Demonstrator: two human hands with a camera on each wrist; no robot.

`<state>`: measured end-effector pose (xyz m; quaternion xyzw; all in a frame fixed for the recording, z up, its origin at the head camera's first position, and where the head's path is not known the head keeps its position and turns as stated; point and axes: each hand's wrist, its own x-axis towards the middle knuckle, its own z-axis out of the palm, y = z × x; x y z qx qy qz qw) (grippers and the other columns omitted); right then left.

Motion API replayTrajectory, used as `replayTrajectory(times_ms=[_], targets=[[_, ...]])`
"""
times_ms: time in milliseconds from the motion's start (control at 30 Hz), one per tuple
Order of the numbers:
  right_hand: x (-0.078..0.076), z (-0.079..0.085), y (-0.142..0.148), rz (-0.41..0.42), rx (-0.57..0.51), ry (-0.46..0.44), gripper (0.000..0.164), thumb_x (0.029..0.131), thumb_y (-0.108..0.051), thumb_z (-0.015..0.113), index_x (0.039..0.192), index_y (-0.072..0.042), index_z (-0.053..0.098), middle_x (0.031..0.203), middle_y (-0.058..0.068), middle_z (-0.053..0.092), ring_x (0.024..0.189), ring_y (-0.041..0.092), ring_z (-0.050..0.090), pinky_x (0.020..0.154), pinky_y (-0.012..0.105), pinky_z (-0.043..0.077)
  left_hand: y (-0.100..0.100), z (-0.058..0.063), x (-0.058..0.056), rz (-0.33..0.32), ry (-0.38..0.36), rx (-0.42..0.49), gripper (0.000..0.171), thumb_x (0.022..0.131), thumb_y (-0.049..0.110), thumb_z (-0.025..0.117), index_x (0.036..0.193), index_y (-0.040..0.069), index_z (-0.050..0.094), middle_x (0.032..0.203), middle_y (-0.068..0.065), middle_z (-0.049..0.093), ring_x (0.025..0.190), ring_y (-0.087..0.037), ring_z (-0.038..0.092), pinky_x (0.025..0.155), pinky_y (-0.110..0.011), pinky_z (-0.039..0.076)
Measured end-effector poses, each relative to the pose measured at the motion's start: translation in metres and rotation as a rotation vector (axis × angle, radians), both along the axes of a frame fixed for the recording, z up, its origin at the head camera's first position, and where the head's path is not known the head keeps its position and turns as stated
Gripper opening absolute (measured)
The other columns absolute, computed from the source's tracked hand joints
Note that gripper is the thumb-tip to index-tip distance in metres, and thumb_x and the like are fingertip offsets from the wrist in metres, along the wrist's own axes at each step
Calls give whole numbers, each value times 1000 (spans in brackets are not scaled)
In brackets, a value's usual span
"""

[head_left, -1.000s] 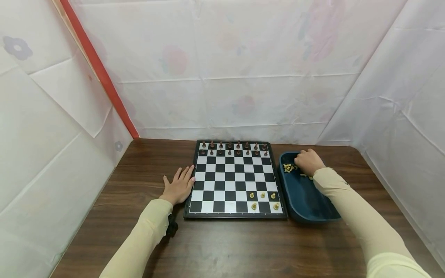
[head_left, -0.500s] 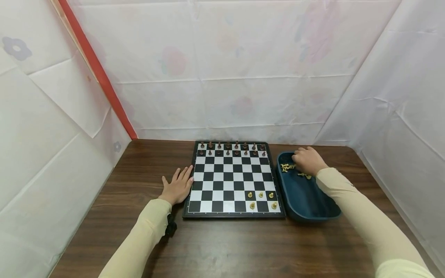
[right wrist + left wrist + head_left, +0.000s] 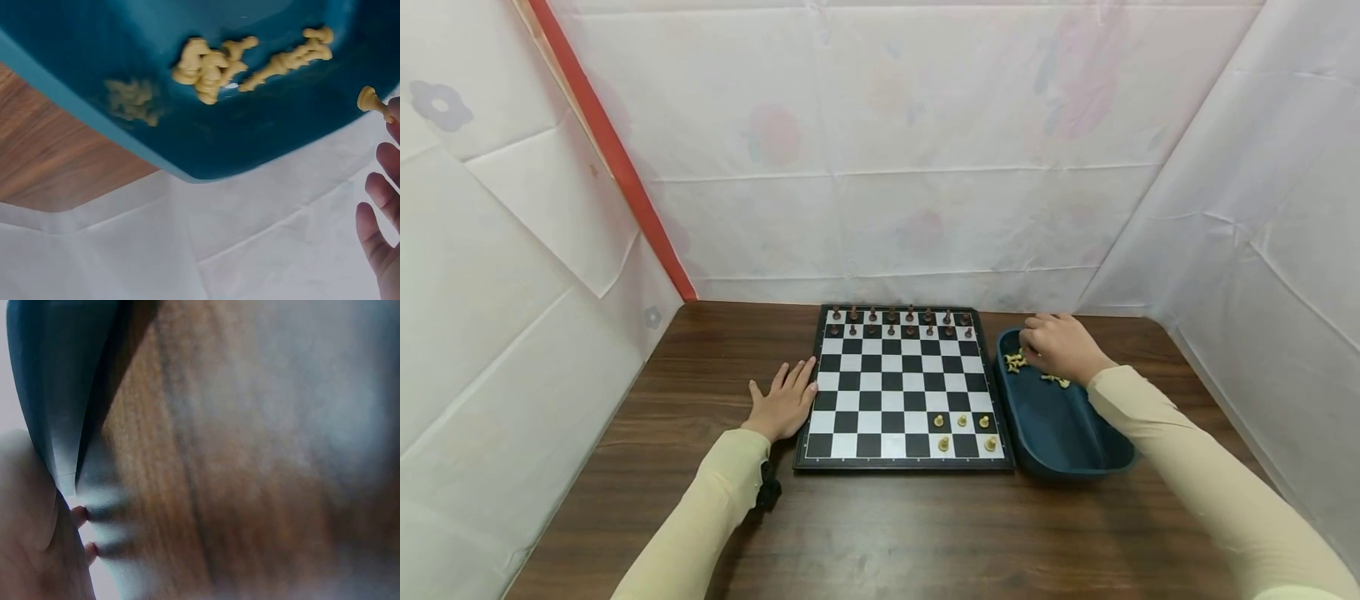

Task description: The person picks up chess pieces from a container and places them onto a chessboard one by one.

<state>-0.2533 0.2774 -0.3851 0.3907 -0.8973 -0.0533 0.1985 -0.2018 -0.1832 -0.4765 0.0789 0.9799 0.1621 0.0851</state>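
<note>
My left hand [image 3: 780, 408] lies with fingers spread at the left edge of a black-and-white chessboard [image 3: 880, 381], fingertips right at its frame. In the left wrist view, part of the palm [image 3: 25, 531] shows over the blurred wood. Over the far end of a dark blue bin [image 3: 1060, 429], my right hand [image 3: 1060, 346] pinches a yellow chess piece [image 3: 371, 101] by its narrow end, wide base outward. The piece's top is hidden by the fingers. Several more yellow pieces [image 3: 209, 69] lie in a loose heap on the bin's floor.
Dark brown chess pieces [image 3: 891, 330] fill the two far rows of the board. Several yellow pieces [image 3: 962, 421] stand in its near right corner. The bin is right beside the board on a wooden table [image 3: 880, 533]. White sheets [image 3: 880, 208] enclose the back and sides.
Inside the bin's far end, the right hand has lifted a little and shifted left, its fingers now showing in a pinch. The left hand stays at the board's edge.
</note>
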Motion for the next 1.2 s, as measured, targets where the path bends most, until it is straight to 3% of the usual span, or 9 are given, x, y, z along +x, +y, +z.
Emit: replayTrajectory(times_ms=[333, 867, 1200], targets=[[13, 18, -33, 24, 24, -44, 10, 78, -14, 78, 75, -13, 68, 74, -1, 55, 70, 19, 51, 62, 37, 42, 2, 3, -1, 2, -8, 4, 57, 105, 40, 20, 155, 17, 8, 158, -11, 16, 144, -35, 5, 99, -73, -8], [27, 21, -110, 166, 81, -83, 7, 82, -24, 75, 82, -18, 72, 77, -5, 58, 70, 14, 49, 58, 30, 31, 3, 0, -1, 6, -1, 9, 56, 105, 40, 19, 155, 17, 8, 158, -11, 15, 144, -35, 4, 99, -73, -9], [31, 17, -160, 288, 71, -143, 5, 85, -25, 72, 83, -21, 72, 79, -6, 56, 73, 11, 50, 60, 29, 36, 5, 0, 0, 8, -4, 7, 56, 105, 40, 19, 155, 18, 8, 158, -11, 16, 144, -35, 5, 100, -73, -8]])
